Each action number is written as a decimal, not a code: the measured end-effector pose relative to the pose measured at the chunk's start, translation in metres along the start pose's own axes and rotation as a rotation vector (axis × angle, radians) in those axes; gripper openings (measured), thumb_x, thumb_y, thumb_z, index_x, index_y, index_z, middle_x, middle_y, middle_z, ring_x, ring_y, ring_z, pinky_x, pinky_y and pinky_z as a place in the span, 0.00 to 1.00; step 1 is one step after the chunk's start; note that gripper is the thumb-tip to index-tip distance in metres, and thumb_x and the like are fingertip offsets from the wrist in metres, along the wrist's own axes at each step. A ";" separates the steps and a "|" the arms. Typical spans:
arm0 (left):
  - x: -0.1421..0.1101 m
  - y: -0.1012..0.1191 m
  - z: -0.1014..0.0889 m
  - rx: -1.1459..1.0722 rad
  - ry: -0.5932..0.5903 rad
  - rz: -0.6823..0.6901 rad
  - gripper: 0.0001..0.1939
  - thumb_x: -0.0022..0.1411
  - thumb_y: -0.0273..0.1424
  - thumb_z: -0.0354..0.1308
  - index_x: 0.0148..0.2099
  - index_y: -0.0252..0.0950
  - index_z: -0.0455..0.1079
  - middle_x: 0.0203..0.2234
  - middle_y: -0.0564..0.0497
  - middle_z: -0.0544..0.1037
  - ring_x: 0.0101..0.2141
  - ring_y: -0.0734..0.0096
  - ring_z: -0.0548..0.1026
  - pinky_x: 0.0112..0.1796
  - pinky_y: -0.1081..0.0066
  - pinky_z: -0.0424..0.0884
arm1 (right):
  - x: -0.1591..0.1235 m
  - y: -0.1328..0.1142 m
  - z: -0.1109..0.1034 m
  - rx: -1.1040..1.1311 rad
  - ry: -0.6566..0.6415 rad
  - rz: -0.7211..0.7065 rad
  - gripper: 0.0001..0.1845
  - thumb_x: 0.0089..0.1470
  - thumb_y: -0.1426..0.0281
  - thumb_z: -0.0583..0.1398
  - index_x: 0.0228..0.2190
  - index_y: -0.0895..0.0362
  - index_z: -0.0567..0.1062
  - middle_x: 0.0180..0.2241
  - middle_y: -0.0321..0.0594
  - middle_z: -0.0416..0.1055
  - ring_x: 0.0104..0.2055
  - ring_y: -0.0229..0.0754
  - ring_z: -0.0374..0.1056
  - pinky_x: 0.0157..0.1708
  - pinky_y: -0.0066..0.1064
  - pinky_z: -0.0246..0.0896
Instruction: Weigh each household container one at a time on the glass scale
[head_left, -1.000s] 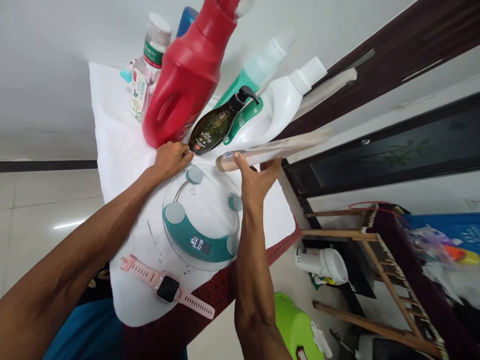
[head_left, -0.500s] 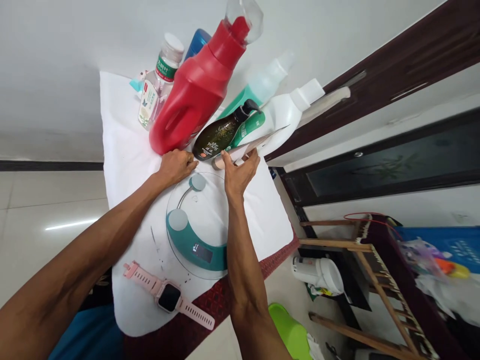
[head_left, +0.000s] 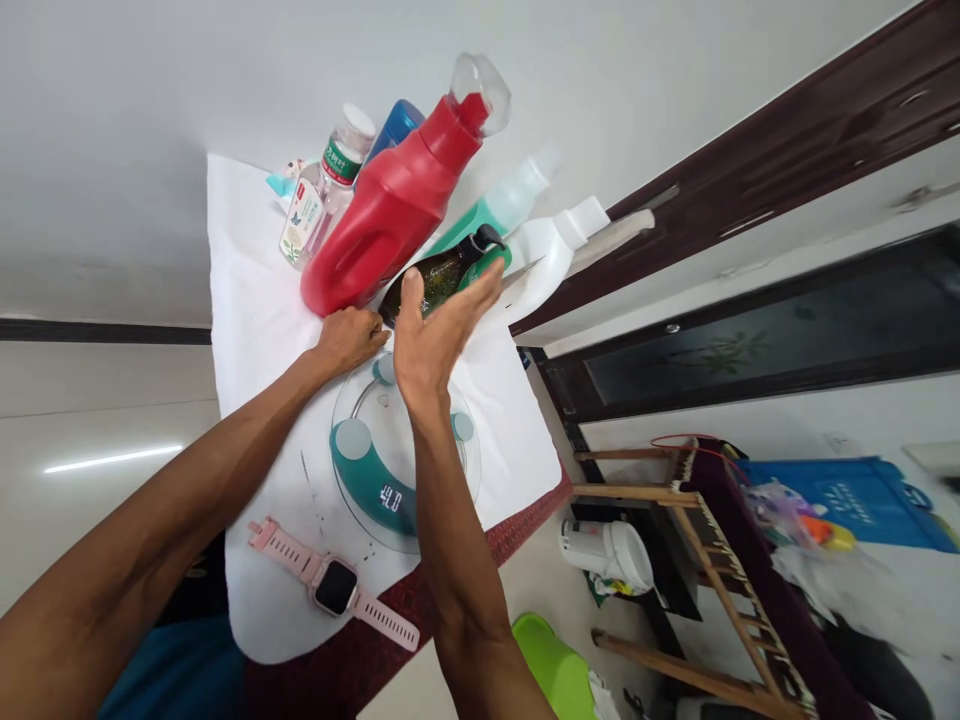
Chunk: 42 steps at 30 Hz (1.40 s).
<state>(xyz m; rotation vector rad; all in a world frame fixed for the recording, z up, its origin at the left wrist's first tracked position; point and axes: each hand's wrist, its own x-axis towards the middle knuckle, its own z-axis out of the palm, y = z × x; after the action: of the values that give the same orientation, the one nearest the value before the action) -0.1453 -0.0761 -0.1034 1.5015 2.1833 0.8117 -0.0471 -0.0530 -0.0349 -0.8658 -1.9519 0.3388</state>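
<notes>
My left hand (head_left: 347,340) lies curled on the white cloth (head_left: 247,300), its fingertips against the bases of the red detergent bottle (head_left: 382,225) and the dark green pump bottle (head_left: 439,278). Whether it holds anything is hidden. My right hand (head_left: 435,335) hovers open above a round glass scale (head_left: 360,470), fingers stretched toward the pump bottle and covering part of it. The scale's display is lit. A pink smartwatch (head_left: 334,585) lies flat near the cloth's front edge.
Behind the red bottle stand a clear water bottle (head_left: 319,205), a blue bottle (head_left: 397,120), a teal bottle (head_left: 495,210) and a white bottle (head_left: 551,250). Past the table's right edge are a green stool (head_left: 555,665), a white appliance (head_left: 607,555) and a wooden rack (head_left: 712,560).
My right hand held a slim pale bottle a second ago; it carried it toward the bottle group, and now the hand is open and empty near the pump bottle. The left hand stayed put.
</notes>
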 end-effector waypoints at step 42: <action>0.004 -0.003 0.003 -0.029 0.034 0.017 0.10 0.68 0.36 0.62 0.39 0.37 0.81 0.36 0.43 0.86 0.40 0.54 0.81 0.44 0.62 0.73 | -0.048 0.012 -0.140 0.210 0.196 0.150 0.20 0.61 0.55 0.70 0.49 0.51 0.77 0.47 0.43 0.80 0.53 0.52 0.80 0.59 0.55 0.78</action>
<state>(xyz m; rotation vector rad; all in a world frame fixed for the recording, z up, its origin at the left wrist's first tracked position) -0.1473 -0.0723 -0.1075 1.5053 2.1760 0.8768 0.0915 -0.0932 -0.0002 -0.8753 -1.6433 0.5177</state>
